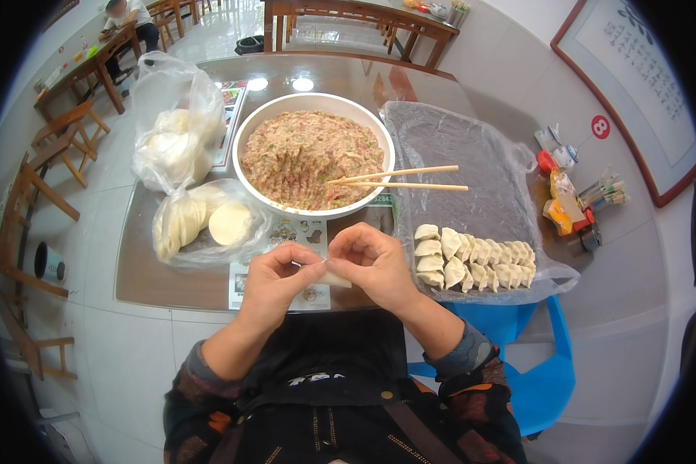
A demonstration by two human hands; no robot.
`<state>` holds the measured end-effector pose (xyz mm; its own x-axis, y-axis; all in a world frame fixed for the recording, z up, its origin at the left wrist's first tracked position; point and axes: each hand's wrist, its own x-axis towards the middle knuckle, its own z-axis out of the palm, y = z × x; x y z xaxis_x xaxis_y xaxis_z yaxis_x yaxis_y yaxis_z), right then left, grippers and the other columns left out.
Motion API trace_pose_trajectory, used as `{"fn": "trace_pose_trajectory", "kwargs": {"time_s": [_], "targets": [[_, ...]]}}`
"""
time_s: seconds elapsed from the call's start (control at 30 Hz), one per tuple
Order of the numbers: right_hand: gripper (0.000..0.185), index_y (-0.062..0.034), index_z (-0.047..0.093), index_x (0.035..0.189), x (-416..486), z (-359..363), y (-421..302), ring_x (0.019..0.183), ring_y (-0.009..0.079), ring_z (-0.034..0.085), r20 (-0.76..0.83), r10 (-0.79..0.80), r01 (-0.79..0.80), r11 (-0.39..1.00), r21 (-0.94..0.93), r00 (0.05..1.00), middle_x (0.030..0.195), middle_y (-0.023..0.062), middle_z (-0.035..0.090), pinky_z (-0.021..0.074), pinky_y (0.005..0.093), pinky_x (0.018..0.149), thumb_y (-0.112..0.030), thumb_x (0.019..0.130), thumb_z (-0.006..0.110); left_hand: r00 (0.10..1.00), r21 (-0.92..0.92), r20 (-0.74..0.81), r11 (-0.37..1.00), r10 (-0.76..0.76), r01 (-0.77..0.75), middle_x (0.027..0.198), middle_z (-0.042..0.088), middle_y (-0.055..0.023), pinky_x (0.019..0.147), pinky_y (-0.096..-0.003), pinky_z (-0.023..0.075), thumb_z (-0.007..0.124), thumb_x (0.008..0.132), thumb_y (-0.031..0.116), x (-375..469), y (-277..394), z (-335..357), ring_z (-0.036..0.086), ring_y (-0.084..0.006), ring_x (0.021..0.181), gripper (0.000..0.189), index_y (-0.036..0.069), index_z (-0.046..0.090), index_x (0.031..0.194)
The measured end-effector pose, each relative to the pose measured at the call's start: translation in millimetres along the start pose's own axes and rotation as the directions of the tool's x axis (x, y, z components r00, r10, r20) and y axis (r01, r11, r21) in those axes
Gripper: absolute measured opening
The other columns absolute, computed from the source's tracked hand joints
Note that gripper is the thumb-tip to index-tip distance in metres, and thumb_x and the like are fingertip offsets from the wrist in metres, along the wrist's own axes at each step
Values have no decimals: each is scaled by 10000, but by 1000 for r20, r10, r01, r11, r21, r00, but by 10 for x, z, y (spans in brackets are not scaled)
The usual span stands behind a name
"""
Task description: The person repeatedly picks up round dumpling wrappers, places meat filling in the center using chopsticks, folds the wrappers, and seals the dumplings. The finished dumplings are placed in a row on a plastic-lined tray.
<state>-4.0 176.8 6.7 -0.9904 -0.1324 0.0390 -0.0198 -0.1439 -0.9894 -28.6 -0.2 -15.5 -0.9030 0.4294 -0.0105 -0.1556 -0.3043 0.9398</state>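
My left hand and my right hand meet above the table's near edge, pinching the rim of a dumpling between thumbs and fingers. Most of that dumpling is hidden behind my hands. Beyond them stands a white bowl of minced filling, with a pair of chopsticks resting in it and over its right rim. Round dough wrappers lie in an opened plastic bag to the left. On the right, rows of folded dumplings sit on a plastic-covered tray.
A tied plastic bag of pale dough stands at the back left. Seasoning jars and a toothpick holder stand along the right wall. Below the tray is a blue chair. A person sits at a far table.
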Motion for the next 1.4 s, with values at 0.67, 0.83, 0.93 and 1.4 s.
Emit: {"fn": "trace_pose_trajectory", "kwargs": {"time_s": [0.67, 0.83, 0.93, 1.4], "targets": [[392, 87, 447, 1232, -62, 222, 29, 1240, 364, 387, 224, -505, 550, 715, -432, 833, 1311, 241, 418, 309, 423, 1021, -162, 931, 410, 983, 16, 85, 986, 165, -167, 935, 587, -51, 728, -238, 422, 646, 805, 19, -114, 119, 128, 530, -103, 812, 98, -21, 610, 887], [427, 127, 492, 1166, -111, 217, -98, 1197, 419, 422, 205, -714, 726, 570, -385, 669, 1266, 274, 454, 338, 454, 992, -181, 940, 301, 923, -66, 67, 924, 380, -376, 985, 595, -122, 793, -283, 441, 658, 752, -60, -300, 174, 229, 554, -167, 910, 205, -47, 592, 946], [467, 121, 485, 1179, -123, 231, -156, 1169, 438, 442, 221, -750, 761, 519, -389, 624, 1249, 283, 463, 358, 465, 972, -214, 944, 262, 834, -72, 147, 847, 531, -526, 1058, 591, -196, 852, -321, 456, 658, 724, -105, -303, 204, 193, 580, -238, 983, 273, -48, 596, 983], [427, 78, 508, 1183, -117, 263, -186, 1166, 418, 454, 276, -774, 791, 426, -439, 570, 1237, 242, 492, 357, 472, 961, -202, 931, 307, 960, -360, 141, 916, 240, -176, 997, 588, -108, 739, -262, 450, 604, 814, -38, -303, 201, 204, 565, -156, 888, 134, -34, 622, 946]]}}
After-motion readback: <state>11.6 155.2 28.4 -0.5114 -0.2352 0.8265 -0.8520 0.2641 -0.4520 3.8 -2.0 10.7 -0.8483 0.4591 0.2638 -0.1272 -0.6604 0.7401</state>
